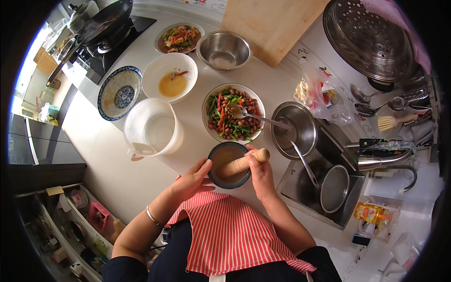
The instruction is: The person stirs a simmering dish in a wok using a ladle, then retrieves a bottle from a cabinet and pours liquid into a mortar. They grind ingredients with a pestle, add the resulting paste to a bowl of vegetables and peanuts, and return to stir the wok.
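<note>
A dark mortar (213, 155) is held just in front of my striped apron, its inside brownish. My left hand (195, 176) grips its left side, thumb at the rim. A wooden pestle (239, 165) leans inside with its rounded handle end out to the upper right. Around that pestle close the fingers of my right hand (261, 172), beside the mortar's right rim. Right behind the mortar sits a plate of peanuts, green vegetable pieces and red pepper (225, 116), with a metal spoon (260, 118) lying across it.
Left stand a white plastic jug (155, 127), a white bowl with yellowish liquid (186, 88) and a blue-patterned bowl (105, 102). Behind are a steel bowl (225, 65) and a plated dish (179, 37). A steel bowl (276, 141) borders the sink (299, 197) at right. An open drawer (105, 225) is lower left.
</note>
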A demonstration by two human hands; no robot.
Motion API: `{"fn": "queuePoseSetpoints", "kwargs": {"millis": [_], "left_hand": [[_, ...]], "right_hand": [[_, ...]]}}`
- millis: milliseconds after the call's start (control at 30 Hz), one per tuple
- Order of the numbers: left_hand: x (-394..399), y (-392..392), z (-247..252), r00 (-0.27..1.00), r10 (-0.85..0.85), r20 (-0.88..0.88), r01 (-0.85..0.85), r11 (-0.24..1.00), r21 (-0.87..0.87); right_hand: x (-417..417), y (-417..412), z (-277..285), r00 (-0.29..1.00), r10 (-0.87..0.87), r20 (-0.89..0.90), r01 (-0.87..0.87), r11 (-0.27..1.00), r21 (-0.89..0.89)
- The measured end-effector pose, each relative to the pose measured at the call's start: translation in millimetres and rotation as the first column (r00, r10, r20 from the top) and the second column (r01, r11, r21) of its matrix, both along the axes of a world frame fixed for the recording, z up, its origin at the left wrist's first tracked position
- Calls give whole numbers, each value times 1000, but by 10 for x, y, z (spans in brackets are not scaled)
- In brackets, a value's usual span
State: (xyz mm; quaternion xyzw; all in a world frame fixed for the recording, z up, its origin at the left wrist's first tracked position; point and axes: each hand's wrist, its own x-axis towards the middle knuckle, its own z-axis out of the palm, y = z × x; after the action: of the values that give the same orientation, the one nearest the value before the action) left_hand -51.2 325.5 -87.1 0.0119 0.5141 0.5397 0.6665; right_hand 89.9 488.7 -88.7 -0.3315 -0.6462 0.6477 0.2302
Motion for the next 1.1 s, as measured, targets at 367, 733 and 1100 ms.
{"fn": "queuePoseSetpoints", "kwargs": {"millis": [367,733,1100], "left_hand": [[90,66,267,942,-114,-317,100,993,-59],[-79,280,529,967,180,182,-218,951,218],[-614,529,1006,906,171,-388,-190,982,-12]], "right_hand": [[121,7,332,995,-63,82,91,906,-414],[-219,287,1000,976,213,-49,-188,933,306],[-608,629,1604,967,255,-10,-208,811,547]]}}
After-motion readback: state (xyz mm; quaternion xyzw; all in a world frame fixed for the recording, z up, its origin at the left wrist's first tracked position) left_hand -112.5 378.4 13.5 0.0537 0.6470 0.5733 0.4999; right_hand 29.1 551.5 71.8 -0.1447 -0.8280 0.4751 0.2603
